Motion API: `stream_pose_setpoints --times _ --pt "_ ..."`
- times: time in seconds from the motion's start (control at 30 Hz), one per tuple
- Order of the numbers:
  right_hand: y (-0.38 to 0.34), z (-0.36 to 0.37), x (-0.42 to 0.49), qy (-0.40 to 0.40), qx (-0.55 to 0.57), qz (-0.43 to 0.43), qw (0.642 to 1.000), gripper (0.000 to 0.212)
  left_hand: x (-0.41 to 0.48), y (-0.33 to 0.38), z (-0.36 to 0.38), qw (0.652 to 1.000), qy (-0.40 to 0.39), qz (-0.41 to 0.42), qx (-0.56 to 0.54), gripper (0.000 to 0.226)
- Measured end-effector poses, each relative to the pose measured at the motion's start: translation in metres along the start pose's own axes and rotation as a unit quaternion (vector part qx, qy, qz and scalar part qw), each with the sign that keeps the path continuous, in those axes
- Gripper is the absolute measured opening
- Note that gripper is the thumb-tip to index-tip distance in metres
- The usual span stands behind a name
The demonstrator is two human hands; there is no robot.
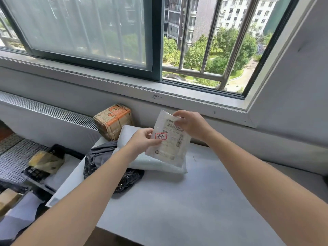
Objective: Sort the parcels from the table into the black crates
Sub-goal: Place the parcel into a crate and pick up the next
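Now, the black plastic crates [69, 151] sit low on your left, beside the grey bench [186, 201]. A crinkly black bag [101, 157], a brown cardboard box [113, 121] and a big white soft parcel [152, 165] lie on it. Your left hand [142, 140] pinches the side of the small flat white labelled parcel [171, 144]; your right hand [192, 124] pinches its top, above the bench.

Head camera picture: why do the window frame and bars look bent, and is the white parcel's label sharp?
Head view, distortion: the wide-angle lens bows the window frame and steel bars toward the edges; head view, light: daylight falls evenly on the table, shadows soft, no glare; head view, focus: the white parcel shows its barcode, but the small print is too soft to read.
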State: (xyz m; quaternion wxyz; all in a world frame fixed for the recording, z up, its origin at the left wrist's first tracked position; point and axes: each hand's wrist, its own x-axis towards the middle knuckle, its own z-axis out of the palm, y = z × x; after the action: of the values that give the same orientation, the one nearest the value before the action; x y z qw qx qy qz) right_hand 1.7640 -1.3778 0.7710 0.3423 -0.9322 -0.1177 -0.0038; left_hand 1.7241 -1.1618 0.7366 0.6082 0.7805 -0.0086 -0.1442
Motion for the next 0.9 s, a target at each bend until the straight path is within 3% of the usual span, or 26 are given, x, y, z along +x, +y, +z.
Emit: stream_pose_setpoints --times 0.13,0.3,0.43,0.57,0.9 --pt "-0.008 -0.011 0.000 0.107 -0.063 -0.087 0.988 0.043 0.007 0.009 0.013 0.997 0.046 0.044 -0.050 0.017" --pt "-0.011 -0.019 -0.003 0.198 0.030 0.005 0.980 0.063 0.013 0.029 0.023 0.982 0.116 0.070 -0.134 0.016" --pt "-0.011 -0.025 -0.004 0.185 0.033 0.050 0.981 0.053 0.017 0.049 0.030 0.974 0.125 0.090 -0.165 0.017" --pt "-0.014 -0.034 -0.007 0.223 0.043 0.051 0.973 0.043 0.019 0.069 0.035 0.974 0.116 0.115 -0.156 0.016" --pt "-0.020 -0.057 -0.017 0.312 0.072 -0.044 0.946 0.034 0.007 0.097 0.043 0.970 0.150 0.185 -0.053 0.017"
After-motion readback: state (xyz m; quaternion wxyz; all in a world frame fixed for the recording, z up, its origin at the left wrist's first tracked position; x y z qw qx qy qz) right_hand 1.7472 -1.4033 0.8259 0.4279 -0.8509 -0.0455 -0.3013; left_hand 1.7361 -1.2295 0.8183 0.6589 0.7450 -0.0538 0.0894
